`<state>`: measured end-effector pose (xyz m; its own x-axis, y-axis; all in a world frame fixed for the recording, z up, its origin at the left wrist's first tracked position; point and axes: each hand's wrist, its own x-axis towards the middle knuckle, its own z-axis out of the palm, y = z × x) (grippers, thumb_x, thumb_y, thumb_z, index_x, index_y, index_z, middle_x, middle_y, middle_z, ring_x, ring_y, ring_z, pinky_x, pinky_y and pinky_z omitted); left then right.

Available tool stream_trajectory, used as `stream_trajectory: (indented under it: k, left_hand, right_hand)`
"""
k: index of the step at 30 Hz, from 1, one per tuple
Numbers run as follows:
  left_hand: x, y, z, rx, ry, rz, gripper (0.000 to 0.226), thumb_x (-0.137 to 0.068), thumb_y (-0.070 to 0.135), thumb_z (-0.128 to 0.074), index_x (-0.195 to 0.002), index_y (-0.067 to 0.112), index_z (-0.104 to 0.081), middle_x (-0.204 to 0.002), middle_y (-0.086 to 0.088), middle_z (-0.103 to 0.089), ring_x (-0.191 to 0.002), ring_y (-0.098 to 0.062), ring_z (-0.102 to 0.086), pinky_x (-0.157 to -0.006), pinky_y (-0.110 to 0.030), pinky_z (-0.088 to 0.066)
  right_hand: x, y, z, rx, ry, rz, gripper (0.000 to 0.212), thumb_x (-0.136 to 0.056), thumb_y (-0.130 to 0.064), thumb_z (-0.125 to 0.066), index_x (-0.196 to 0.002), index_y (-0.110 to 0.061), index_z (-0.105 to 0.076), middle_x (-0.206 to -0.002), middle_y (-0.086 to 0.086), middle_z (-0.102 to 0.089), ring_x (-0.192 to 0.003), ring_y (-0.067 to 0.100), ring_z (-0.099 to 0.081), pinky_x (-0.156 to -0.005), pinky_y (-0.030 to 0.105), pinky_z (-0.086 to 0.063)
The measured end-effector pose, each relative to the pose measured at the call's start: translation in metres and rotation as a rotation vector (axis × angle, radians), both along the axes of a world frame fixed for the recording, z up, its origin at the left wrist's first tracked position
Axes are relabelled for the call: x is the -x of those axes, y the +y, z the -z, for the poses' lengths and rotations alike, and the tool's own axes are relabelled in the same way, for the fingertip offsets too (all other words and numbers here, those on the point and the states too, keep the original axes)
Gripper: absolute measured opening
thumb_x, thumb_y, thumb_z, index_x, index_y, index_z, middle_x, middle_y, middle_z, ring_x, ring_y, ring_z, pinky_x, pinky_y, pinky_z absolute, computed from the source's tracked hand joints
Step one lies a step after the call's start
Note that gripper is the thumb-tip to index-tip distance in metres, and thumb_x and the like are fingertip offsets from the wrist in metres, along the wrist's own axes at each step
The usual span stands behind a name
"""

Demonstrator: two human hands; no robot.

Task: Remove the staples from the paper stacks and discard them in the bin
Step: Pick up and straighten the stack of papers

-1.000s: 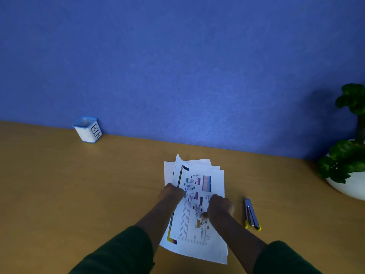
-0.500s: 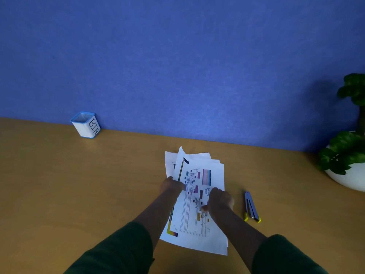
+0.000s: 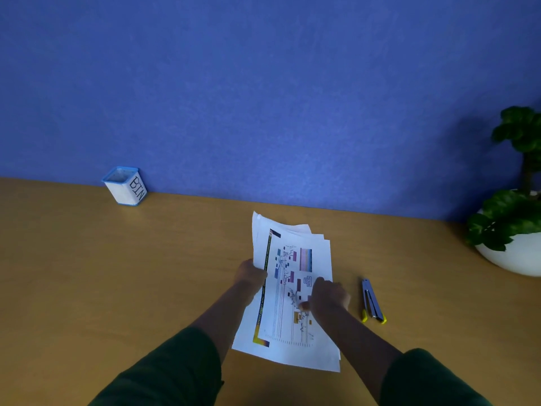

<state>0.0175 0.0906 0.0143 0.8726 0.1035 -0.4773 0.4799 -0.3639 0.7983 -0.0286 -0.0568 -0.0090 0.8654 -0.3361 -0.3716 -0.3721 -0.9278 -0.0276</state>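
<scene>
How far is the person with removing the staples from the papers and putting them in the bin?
Early stage, it seems. Nothing looks done: no staple is visible, and the bin stands far off by the wall. In hand: the left hand grips the left edge of the paper stack, while the right hand rests curled on it. The staple remover lies untouched beside the stack. Pulling and discarding staples remain.

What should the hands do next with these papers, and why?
Probably the right hand should let go and reach for the staple remover lying untouched beside the paper stack, while the left hand holds the stack's left edge.
</scene>
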Motion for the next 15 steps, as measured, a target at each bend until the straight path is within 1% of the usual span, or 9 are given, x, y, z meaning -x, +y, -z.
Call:
stream_trajectory:
  k: [1,2,4,6,8,11,13,14,15]
  left_hand:
    - [0.001,0.000,0.001,-0.019,-0.009,0.024,0.027,-0.084,-0.002,-0.049,-0.103,0.010,-0.065,-0.098,-0.014,-0.066,-0.081,-0.027,-0.058,-0.071,-0.028,-0.044]
    - [0.002,0.001,0.001,-0.028,-0.028,0.026,0.026,-0.084,-0.003,-0.047,-0.095,0.011,-0.066,-0.088,-0.011,-0.065,-0.074,-0.025,-0.057,-0.067,-0.026,-0.043]
    - [0.001,0.003,-0.002,0.016,-0.067,-0.020,0.027,-0.084,-0.004,-0.045,-0.092,0.012,-0.065,-0.074,-0.006,-0.061,-0.062,-0.020,-0.052,-0.058,-0.023,-0.040]
    - [-0.003,0.004,-0.007,0.089,-0.096,-0.094,0.023,-0.086,-0.004,-0.047,-0.093,0.012,-0.062,-0.080,-0.008,-0.060,-0.061,-0.017,-0.050,-0.059,-0.023,-0.040]
    - [-0.007,0.006,-0.015,0.207,-0.104,-0.185,0.024,-0.088,-0.004,-0.050,-0.105,0.008,-0.062,-0.092,-0.011,-0.059,-0.069,-0.020,-0.054,-0.068,-0.028,-0.043]
    - [-0.012,0.008,-0.021,0.394,-0.105,-0.343,0.030,-0.089,0.000,-0.055,-0.119,-0.002,-0.059,-0.104,-0.014,-0.061,-0.093,-0.029,-0.058,-0.087,-0.043,-0.049]
    - [-0.012,0.007,-0.027,0.504,-0.104,-0.420,0.032,-0.090,0.004,-0.057,-0.122,0.000,-0.057,-0.112,-0.016,-0.061,-0.103,-0.034,-0.059,-0.095,-0.053,-0.047]
    - [-0.012,0.006,-0.030,0.558,-0.094,-0.454,0.033,-0.091,0.004,-0.057,-0.123,0.001,-0.057,-0.115,-0.016,-0.061,-0.107,-0.036,-0.058,-0.096,-0.055,-0.046]
    - [-0.013,0.005,-0.031,0.610,-0.092,-0.482,0.032,-0.091,0.005,-0.057,-0.123,0.003,-0.056,-0.118,-0.015,-0.061,-0.108,-0.037,-0.058,-0.097,-0.057,-0.045]
  right_hand:
    - [0.001,-0.001,0.000,-0.014,0.000,0.007,0.060,-0.071,-0.057,-0.070,-0.112,-0.018,-0.049,-0.107,0.001,-0.064,-0.100,0.019,-0.060,-0.084,0.032,-0.052]
    - [0.002,-0.002,0.001,-0.045,0.001,0.029,0.062,-0.070,-0.057,-0.070,-0.114,-0.019,-0.048,-0.109,0.001,-0.063,-0.103,0.019,-0.059,-0.086,0.034,-0.052]
    - [0.002,-0.003,-0.002,-0.152,-0.052,0.096,0.067,-0.072,-0.057,-0.069,-0.121,-0.018,-0.045,-0.119,0.003,-0.059,-0.113,0.023,-0.054,-0.092,0.038,-0.048]
    - [0.001,-0.007,-0.007,-0.269,-0.175,0.168,0.073,-0.075,-0.055,-0.067,-0.131,-0.016,-0.041,-0.130,0.006,-0.052,-0.123,0.025,-0.048,-0.098,0.040,-0.043]
    - [0.000,-0.008,-0.015,-0.445,-0.349,0.254,0.078,-0.076,-0.052,-0.068,-0.136,-0.012,-0.038,-0.136,0.010,-0.048,-0.126,0.029,-0.046,-0.101,0.042,-0.043]
    - [-0.003,-0.005,-0.027,-0.698,-0.577,0.505,0.089,-0.074,-0.047,-0.072,-0.142,-0.008,-0.030,-0.142,0.017,-0.041,-0.128,0.035,-0.042,-0.102,0.050,-0.042]
    - [-0.001,-0.003,-0.035,-0.844,-0.655,0.720,0.097,-0.071,-0.045,-0.076,-0.145,-0.009,-0.023,-0.144,0.018,-0.036,-0.130,0.037,-0.040,-0.104,0.052,-0.040]
    - [0.001,-0.002,-0.038,-0.961,-0.671,0.831,0.095,-0.071,-0.042,-0.077,-0.144,-0.010,-0.024,-0.142,0.016,-0.039,-0.128,0.035,-0.042,-0.103,0.051,-0.042]
    - [0.001,-0.002,-0.040,-1.125,-0.649,0.918,0.087,-0.073,-0.038,-0.077,-0.141,-0.010,-0.030,-0.136,0.013,-0.045,-0.121,0.032,-0.048,-0.100,0.050,-0.045]
